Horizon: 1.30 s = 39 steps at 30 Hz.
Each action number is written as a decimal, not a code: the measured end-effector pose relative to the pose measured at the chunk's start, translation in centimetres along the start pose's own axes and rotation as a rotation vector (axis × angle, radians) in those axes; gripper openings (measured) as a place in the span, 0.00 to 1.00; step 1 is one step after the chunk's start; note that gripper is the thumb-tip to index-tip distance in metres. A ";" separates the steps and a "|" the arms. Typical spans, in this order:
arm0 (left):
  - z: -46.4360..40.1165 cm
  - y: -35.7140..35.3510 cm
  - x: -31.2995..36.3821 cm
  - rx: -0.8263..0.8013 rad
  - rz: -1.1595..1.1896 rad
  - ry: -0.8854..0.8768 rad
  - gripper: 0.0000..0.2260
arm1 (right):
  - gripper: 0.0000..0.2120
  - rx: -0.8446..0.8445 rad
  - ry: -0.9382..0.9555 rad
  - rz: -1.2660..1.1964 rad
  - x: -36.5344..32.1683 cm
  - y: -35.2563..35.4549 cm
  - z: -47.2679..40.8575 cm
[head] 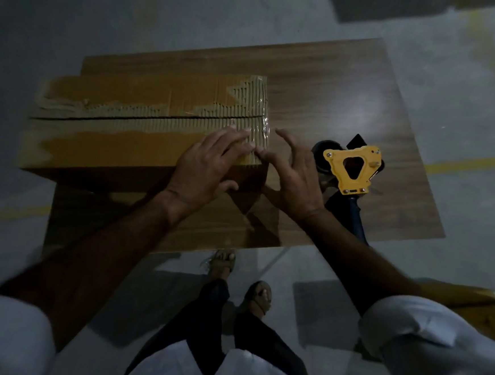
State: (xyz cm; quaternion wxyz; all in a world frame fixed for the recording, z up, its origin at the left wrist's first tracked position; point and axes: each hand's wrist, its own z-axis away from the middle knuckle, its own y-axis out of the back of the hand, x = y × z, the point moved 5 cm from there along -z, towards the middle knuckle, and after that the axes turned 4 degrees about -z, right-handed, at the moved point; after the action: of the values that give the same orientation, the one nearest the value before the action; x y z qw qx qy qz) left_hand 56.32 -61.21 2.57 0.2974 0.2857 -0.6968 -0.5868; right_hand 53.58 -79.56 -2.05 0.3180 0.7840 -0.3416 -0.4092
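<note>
A worn cardboard box (pixel 119 144) lies on a wooden table (pixel 337 85), its top flaps closed along a seam with torn paper and clear tape at the right end. My left hand (pixel 206 169) presses flat on the box's right end, fingers straight over the taped corrugated strip. My right hand (pixel 293 176) is at the box's right edge, fingers spread, its fingertips touching the tape at the corner. A yellow tape dispenser (pixel 353 169) with a dark blue handle lies on the table just right of my right hand, held by neither hand.
The table stands on a grey concrete floor (pixel 470 86) with yellow lines. The left end of the box overhangs the table's left side. My feet in sandals (pixel 257 294) show below the table's near edge. Another cardboard piece (pixel 479 306) lies at the right.
</note>
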 end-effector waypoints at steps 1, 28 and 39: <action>0.0 0.4 -0.2 0.006 0.061 -0.012 0.38 | 0.32 -0.025 0.039 0.000 0.0 0.5 -0.3; -0.6 0.5 0.1 0.013 0.008 -0.013 0.34 | 0.23 -0.089 0.195 0.012 0.1 0.8 -1.7; -1.0 -0.3 0.5 0.001 -0.091 -0.003 0.38 | 0.29 -0.068 0.151 -0.046 -0.2 0.1 -1.8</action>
State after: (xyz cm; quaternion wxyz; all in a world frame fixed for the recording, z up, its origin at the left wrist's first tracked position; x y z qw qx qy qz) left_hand 56.71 -62.31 2.40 0.2694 0.3163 -0.6837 -0.5999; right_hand 55.04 -79.05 -1.05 0.3601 0.8089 -0.2845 -0.3675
